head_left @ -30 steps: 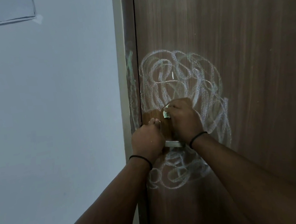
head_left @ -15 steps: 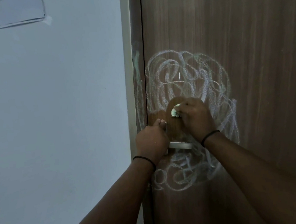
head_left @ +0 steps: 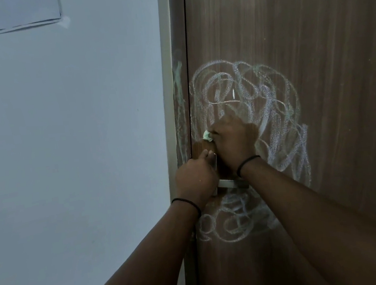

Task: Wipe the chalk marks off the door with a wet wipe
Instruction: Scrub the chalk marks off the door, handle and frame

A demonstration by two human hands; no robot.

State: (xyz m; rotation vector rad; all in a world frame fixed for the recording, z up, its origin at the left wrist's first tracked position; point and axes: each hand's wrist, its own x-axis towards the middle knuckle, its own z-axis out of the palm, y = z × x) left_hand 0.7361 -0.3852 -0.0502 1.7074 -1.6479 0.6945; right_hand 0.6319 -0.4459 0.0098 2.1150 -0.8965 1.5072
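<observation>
Nearby — paper (head_left: 25, 13) on wall (head_left: 66, 143), door frame (head_left: 180, 110) chalk-streaked.

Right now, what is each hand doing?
Left hand: closed round the door handle.
Right hand: closed on a wet wipe, pressed to the door.

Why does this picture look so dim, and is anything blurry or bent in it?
Head view: the light is low and bluish, so both arms read as dark shapes; the chalk marks stay sharp, the right hand on the wet wipe looks slightly smeared, and the door edge leans, as in a wide-angle lens.
</observation>
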